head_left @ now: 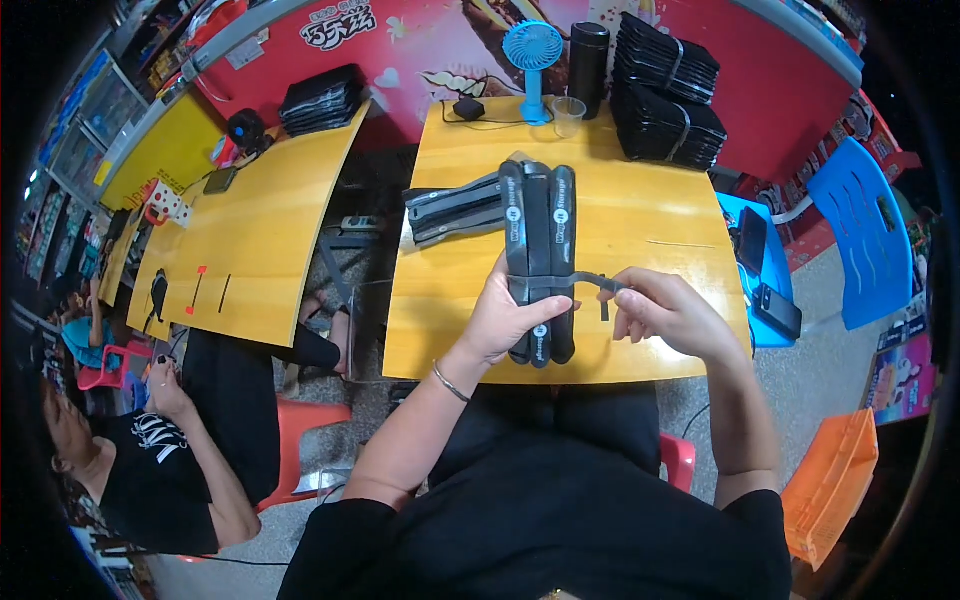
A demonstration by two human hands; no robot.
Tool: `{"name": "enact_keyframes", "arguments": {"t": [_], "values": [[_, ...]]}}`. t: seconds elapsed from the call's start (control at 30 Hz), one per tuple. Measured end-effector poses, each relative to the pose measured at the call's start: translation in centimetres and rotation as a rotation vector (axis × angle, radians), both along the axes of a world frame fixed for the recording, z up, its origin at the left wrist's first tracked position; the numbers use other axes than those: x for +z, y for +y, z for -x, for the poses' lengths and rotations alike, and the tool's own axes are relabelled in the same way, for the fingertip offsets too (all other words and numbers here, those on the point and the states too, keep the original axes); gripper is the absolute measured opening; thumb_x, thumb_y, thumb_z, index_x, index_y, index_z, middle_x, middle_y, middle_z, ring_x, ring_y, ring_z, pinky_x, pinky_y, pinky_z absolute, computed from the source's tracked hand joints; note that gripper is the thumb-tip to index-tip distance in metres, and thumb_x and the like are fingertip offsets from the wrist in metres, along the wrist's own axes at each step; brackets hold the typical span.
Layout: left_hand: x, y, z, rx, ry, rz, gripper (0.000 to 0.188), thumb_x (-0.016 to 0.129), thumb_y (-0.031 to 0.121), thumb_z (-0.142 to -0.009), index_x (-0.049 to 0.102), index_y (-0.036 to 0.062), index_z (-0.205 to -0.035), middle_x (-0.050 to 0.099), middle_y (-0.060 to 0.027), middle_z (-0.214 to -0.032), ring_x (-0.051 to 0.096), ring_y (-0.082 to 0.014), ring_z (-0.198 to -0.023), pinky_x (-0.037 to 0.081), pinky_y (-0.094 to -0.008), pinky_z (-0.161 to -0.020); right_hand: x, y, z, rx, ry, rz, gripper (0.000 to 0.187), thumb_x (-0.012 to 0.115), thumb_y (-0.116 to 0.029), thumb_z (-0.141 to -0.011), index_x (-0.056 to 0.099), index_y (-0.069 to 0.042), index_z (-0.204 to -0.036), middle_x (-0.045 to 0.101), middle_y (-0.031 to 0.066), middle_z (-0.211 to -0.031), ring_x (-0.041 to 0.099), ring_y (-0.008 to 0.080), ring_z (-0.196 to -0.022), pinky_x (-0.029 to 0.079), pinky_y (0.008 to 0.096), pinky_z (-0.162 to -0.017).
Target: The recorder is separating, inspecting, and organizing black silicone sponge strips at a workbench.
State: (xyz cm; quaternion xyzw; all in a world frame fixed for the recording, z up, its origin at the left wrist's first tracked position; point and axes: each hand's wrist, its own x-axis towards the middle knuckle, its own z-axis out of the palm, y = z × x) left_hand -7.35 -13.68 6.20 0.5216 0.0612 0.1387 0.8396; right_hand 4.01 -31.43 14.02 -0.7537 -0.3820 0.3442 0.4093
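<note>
Our left hand's wrapped round a black bundle over the table; our right hand, at its 4 o'clock, pinches the strap. Blue fan's at 12.

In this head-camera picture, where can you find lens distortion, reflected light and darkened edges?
Head view: the long grey ledge slopes down at both sides, suggesting fisheye bending; glossy black plastic packs at upper right show pale highlights; the corners go black, while the long black bundle in the left hand looks fairly sharp.
</note>
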Motion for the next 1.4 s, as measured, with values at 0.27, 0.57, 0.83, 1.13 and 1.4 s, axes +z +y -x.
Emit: {"name": "enact_keyframes", "arguments": {"t": [0.27,0.57,0.83,1.13,1.4], "values": [[0.5,1.1,0.0,0.297,0.179,-0.791,0.049,0.07,0.0,-0.072,0.048,0.0049,-0.115,0.064,-0.0084,-0.082,0.066,-0.0164,-0.073,0.051,-0.0287,-0.061,-1.7,1.3,3.3,-0.009,-0.118,-0.011,0.03,0.043,-0.022,-0.095,0.06,-0.002,-0.081,0.049,0.0014,-0.048,0.049,0.0085,-0.044,0.038,0.0235,-0.047],[0.8,3.4,-1.1,0.554,-0.024,-1.409,0.054,0.062,-0.005,-0.066,0.049,0.0105,-0.117,0.064,-0.0148,-0.092,0.062,-0.0348,-0.085,0.05,-0.0404,-0.07,-0.8,0.0,8.2,-0.053,-0.282,-0.075,0.02,0.05,-0.02,-0.091,0.06,-0.007,-0.08,0.055,0.0132,-0.056,0.058,0.0285,-0.052,0.044,0.0378,-0.05],[3.1,9.1,2.1,0.761,0.468,-1.435,0.034,0.065,0.002,-0.075,0.056,0.0005,-0.107,0.063,-0.022,-0.089,0.063,-0.035,-0.081,0.049,-0.0379,-0.069,1.0,-2.5,8.7,0.112,-0.477,-0.339,0.019,0.048,-0.024,-0.092,0.055,-0.008,-0.083,0.054,0.0118,-0.054,0.056,0.0329,-0.052,0.043,0.0404,-0.049],[9.5,11.6,12.5,0.699,0.076,-0.674,0.037,0.073,0.005,-0.073,0.056,-0.0055,-0.105,0.067,-0.0128,-0.094,0.065,-0.0175,-0.085,0.052,-0.0275,-0.076,-0.4,5.0,9.8,0.315,0.201,-0.379,0.026,0.042,-0.016,-0.095,0.06,0.001,-0.103,0.059,0.0085,-0.099,0.054,0.0144,-0.091,0.042,0.0267,-0.082],[12.5,11.8,20.9,0.925,0.16,-0.754,0.033,0.07,0.002,-0.076,0.059,-0.0082,-0.105,0.068,-0.0142,-0.093,0.067,-0.0185,-0.084,0.054,-0.0273,-0.076,-6.9,21.8,16.8,0.405,0.613,-0.501,0.031,0.044,-0.023,-0.096,0.056,0.0,-0.114,0.059,0.0051,-0.104,0.053,0.0128,-0.101,0.039,0.0265,-0.092]]}}
